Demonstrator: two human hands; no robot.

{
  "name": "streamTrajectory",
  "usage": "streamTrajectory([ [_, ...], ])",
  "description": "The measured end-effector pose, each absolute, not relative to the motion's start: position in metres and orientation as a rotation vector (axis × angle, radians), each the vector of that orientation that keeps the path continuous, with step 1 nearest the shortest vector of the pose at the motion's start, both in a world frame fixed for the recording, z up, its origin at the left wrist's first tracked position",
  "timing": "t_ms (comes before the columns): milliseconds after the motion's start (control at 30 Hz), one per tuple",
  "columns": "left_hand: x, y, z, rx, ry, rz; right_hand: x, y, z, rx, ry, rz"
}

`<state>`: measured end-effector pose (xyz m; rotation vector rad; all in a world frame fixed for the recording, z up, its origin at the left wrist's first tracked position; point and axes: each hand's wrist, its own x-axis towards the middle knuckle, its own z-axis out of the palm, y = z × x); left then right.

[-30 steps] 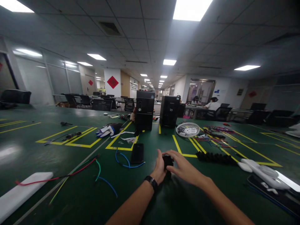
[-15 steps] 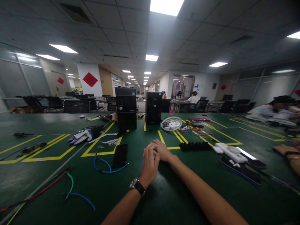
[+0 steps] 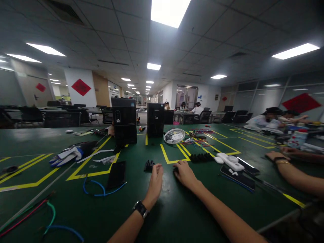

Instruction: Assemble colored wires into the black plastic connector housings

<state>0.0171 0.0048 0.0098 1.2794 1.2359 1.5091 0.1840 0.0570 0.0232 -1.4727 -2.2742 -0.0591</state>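
Observation:
My left hand (image 3: 156, 185), with a dark-strapped watch (image 3: 140, 209) on its wrist, rests on the green table. Its fingers are stretched forward, just right of a small black ridged plastic part (image 3: 149, 165). To the right lies my right hand (image 3: 185, 174), palm down with the fingers curled. Something dark shows at its fingertips; its kind is hidden. Beyond that hand stands a row of black ridged parts (image 3: 201, 157). Left of the single part is a black phone (image 3: 116, 174).
Two black computer cases (image 3: 155, 119) stand at the back, beside a white round basket (image 3: 174, 135). Loose wires (image 3: 197, 135), gloves (image 3: 68, 157), a blue cable (image 3: 102, 192) and white devices (image 3: 230, 162) lie about. Another person's arm (image 3: 291, 168) rests at the right.
My hands were together and have moved apart. The small black part now shows on the table beside my left hand. The view has turned slightly right.

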Motion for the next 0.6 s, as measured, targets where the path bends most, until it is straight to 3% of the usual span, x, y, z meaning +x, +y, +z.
streamTrajectory([
  [100, 0.022, 0.004, 0.012, 0.897, 1.106, 1.464, 0.177, 0.040, 0.036, -1.380, -2.023, 0.281],
  [200, 0.028, 0.000, 0.016, 0.571, 0.825, 1.312, 0.158, 0.017, 0.050, -1.166, -1.950, 0.400],
  [400, 0.030, -0.004, 0.015, 0.510, 0.703, 1.258, 0.172, -0.017, 0.065, -1.042, -2.124, 0.096],
  [600, 0.025, -0.002, 0.010, 0.538, 0.716, 1.287, 0.318, -0.006, 0.039, -1.711, -1.964, -0.378],
])
